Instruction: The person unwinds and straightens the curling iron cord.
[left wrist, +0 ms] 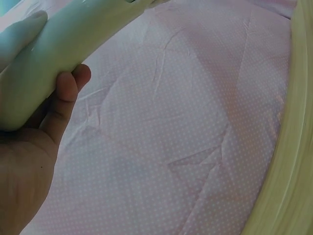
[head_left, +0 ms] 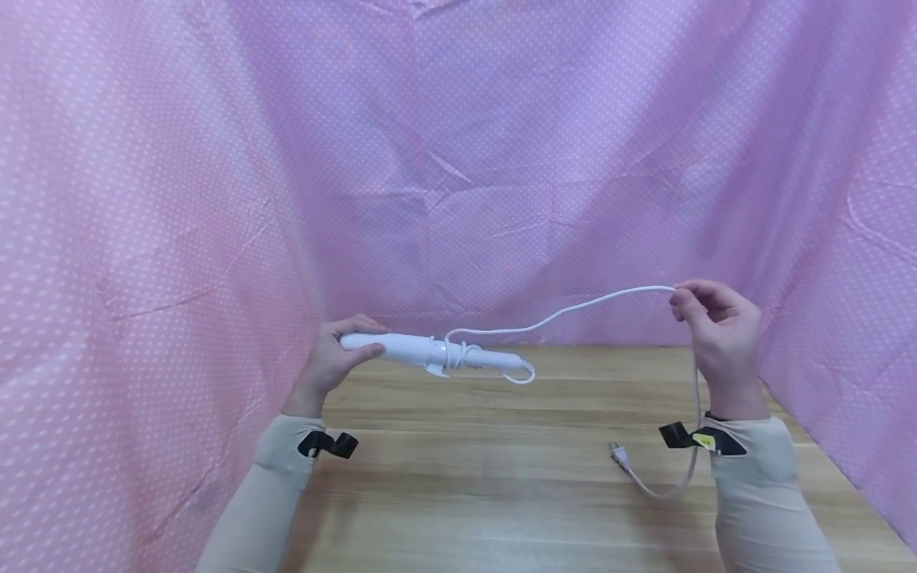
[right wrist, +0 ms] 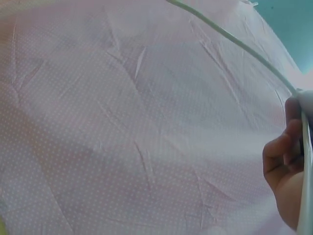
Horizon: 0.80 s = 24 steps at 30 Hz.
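Observation:
My left hand [head_left: 333,354] grips the thick end of a white curling iron [head_left: 401,348], its thumb and fingers wrapped around the body. The iron is held nearly level, above the wooden table in the head view. Several loops of white power cord [head_left: 566,309] wind around its middle, close to a small lever. From there the cord stretches right to my right hand [head_left: 727,330], which pinches it between thumb and fingertips. Past that hand it hangs down and curves to a two-prong plug [head_left: 619,455]. The right wrist view shows the cord running over the curled fingers [right wrist: 276,152].
A wooden table [head_left: 487,477] lies below both hands. Pink cloth with white dots [head_left: 444,159] surrounds it at the back and sides. Black camera mounts [head_left: 329,444] are strapped on both wrists over light sleeves.

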Each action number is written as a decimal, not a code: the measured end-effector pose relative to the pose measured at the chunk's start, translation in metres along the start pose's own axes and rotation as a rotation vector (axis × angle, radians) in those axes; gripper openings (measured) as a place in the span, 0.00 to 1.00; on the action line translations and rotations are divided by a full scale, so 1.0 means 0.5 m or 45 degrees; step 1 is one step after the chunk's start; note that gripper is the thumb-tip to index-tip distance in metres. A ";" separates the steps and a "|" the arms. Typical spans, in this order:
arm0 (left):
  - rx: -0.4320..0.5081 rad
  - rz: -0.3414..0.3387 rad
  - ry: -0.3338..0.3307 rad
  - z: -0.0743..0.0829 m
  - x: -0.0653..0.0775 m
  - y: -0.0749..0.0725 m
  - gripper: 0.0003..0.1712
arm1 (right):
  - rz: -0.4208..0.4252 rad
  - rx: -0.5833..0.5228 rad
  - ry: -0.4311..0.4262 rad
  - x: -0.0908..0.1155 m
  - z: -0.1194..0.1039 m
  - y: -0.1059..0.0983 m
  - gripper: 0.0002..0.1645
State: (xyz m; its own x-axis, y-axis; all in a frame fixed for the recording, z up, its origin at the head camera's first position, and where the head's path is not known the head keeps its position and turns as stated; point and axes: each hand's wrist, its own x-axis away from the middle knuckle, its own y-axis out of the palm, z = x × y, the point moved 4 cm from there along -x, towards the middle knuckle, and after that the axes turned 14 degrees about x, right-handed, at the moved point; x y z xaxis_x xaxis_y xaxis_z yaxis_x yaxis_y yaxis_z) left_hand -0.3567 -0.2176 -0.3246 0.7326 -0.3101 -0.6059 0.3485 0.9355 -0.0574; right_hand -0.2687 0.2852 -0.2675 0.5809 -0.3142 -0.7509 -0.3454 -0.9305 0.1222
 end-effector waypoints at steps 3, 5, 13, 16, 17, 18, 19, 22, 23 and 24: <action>0.064 -0.039 0.013 0.004 0.005 0.002 0.19 | 0.044 0.054 0.067 -0.008 0.018 -0.012 0.05; 0.129 -0.053 0.034 0.007 0.009 0.002 0.20 | 0.063 0.124 0.107 -0.011 0.032 -0.021 0.05; 0.458 -0.081 0.174 0.028 0.009 -0.005 0.14 | -0.152 0.603 0.330 -0.005 0.087 -0.060 0.02; 0.574 0.002 0.203 0.030 0.007 -0.014 0.12 | -0.309 0.770 0.311 0.004 0.098 -0.072 0.03; 0.603 0.044 0.209 0.030 0.006 -0.017 0.12 | -0.359 0.791 0.300 0.007 0.100 -0.075 0.03; 0.637 0.088 0.219 0.030 0.005 -0.020 0.11 | -0.403 0.793 0.295 0.010 0.103 -0.078 0.03; 0.650 0.136 0.223 0.029 0.003 -0.024 0.11 | -0.446 0.789 0.286 0.013 0.104 -0.080 0.03; 0.683 0.268 0.231 0.027 -0.001 -0.033 0.10 | -0.558 0.753 0.266 0.020 0.105 -0.085 0.04; 0.700 0.309 0.231 0.025 -0.003 -0.035 0.10 | -0.592 0.745 0.256 0.022 0.103 -0.086 0.04; 0.710 0.346 0.232 0.024 -0.004 -0.038 0.10 | -0.621 0.743 0.248 0.025 0.102 -0.087 0.04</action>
State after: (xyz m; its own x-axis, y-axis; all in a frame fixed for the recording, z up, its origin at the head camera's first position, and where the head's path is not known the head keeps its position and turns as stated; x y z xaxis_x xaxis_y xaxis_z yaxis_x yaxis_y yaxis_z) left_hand -0.3579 -0.2368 -0.3127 0.7436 0.0050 -0.6686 0.4521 0.7329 0.5083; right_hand -0.2840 0.3314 -0.3151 0.8665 0.0266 -0.4984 -0.3185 -0.7393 -0.5933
